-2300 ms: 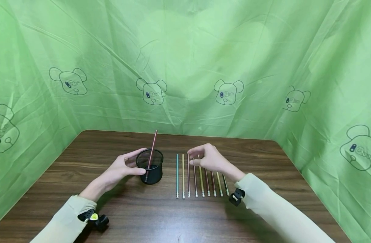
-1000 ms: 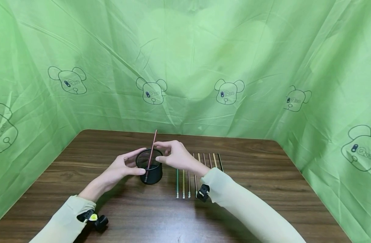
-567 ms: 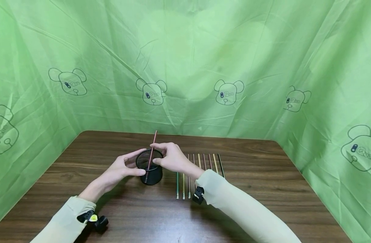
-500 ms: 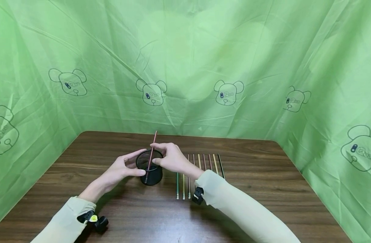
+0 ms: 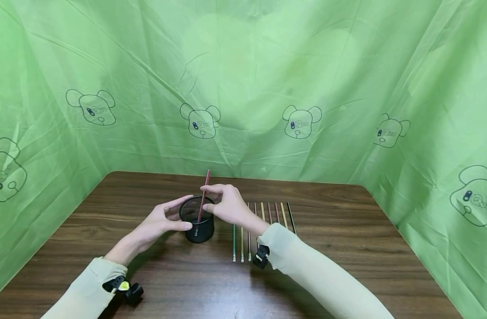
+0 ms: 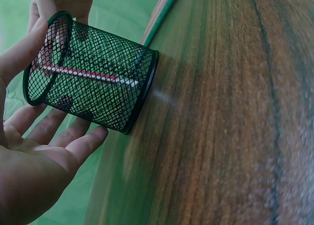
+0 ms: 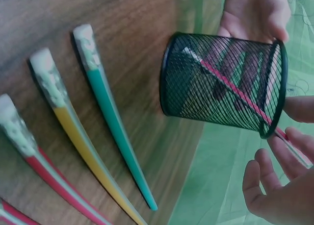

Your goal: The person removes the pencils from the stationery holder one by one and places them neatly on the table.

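Note:
A black mesh pencil cup (image 5: 200,232) stands upright on the table. My left hand (image 5: 157,222) holds it from the left, thumb at the near rim and fingers round the far side. Inside leans a red pencil (image 5: 207,178), its eraser end near the cup's base, as its striped shaft (image 7: 230,84) shows through the mesh in the right wrist view. My right hand (image 5: 229,207) pinches this pencil just above the rim between thumb and fingers. Right of the cup lies a row of pencils, among them a green pencil (image 5: 234,248) and a yellow pencil (image 7: 81,137).
The right forearm passes over the row and hides part of several pencils; a dark pencil (image 5: 291,217) ends it on the right. Brown wood-grain table (image 5: 179,283) lies in front. Green cloth (image 5: 251,79) with bear-head drawings hangs behind and at both sides.
My right hand has come left from above the row to the cup and taken hold of the red pencil. The pencil now leans less, shifted slightly right. My left hand stays on the cup.

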`<state>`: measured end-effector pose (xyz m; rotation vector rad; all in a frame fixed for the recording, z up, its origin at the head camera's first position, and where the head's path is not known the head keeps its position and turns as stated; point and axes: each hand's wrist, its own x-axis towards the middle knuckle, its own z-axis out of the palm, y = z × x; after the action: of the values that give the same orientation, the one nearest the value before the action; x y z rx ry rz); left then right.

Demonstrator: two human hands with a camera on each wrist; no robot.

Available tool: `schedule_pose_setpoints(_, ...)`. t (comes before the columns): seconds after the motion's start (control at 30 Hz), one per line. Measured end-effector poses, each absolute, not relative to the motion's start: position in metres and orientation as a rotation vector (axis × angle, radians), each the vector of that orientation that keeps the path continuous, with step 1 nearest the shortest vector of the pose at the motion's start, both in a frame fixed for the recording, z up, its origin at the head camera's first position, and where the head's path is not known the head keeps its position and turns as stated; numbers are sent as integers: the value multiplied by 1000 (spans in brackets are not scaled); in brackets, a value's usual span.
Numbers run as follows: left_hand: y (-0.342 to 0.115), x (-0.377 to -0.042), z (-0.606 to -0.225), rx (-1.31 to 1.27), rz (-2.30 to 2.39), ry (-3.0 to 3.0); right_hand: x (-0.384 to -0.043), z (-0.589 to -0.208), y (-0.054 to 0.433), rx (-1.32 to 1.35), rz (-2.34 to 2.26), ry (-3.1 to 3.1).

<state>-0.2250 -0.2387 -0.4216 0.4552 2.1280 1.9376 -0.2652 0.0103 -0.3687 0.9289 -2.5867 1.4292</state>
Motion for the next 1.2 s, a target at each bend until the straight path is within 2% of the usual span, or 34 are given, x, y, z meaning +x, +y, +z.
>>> schedule_pose_setpoints(0.7,-237,-223,-420,445,1943,2127,-268,-382,7,893,1427,-2616)
schedule_pose_setpoints(1.2,-237,-224,-420,432,1938,2138,-273,-371,14,810,1633,-2401)
